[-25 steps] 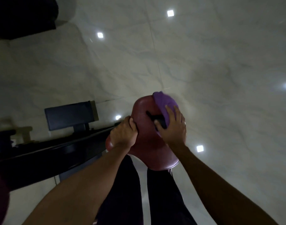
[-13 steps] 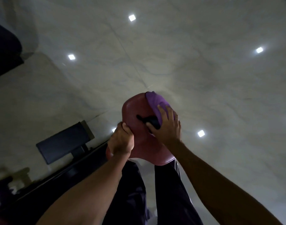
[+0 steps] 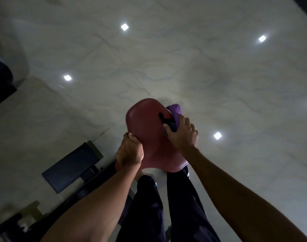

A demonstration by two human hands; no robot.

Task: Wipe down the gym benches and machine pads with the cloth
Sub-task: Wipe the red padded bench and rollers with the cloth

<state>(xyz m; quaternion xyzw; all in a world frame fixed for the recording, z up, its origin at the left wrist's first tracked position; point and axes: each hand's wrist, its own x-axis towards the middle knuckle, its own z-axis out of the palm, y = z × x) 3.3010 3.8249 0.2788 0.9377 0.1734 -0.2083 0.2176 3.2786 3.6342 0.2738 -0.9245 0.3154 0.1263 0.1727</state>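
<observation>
The maroon pad (image 3: 149, 137) sits just in front of the person's legs in dark trousers (image 3: 149, 206), w/ its long axis running near-to-far. Its rounded far end points away from the person and leans a bit left.

The L hand (image 3: 129, 151) grips the pad's left edge, fingers curled over the rim. The R hand (image 3: 182, 135) is at the pad's right edge, fingers curled round the purple cloth (image 3: 175, 110). The cloth is bunched and pokes out past the fingertips toward the far side. There's a dark bit by the R thumb; can't tell what it is.

A pale marble floor (image 3: 184, 58) w/ square light reflections lies below. 1 black pad (image 3: 70, 168) sits to the lower left, well apart from the maroon pad.
</observation>
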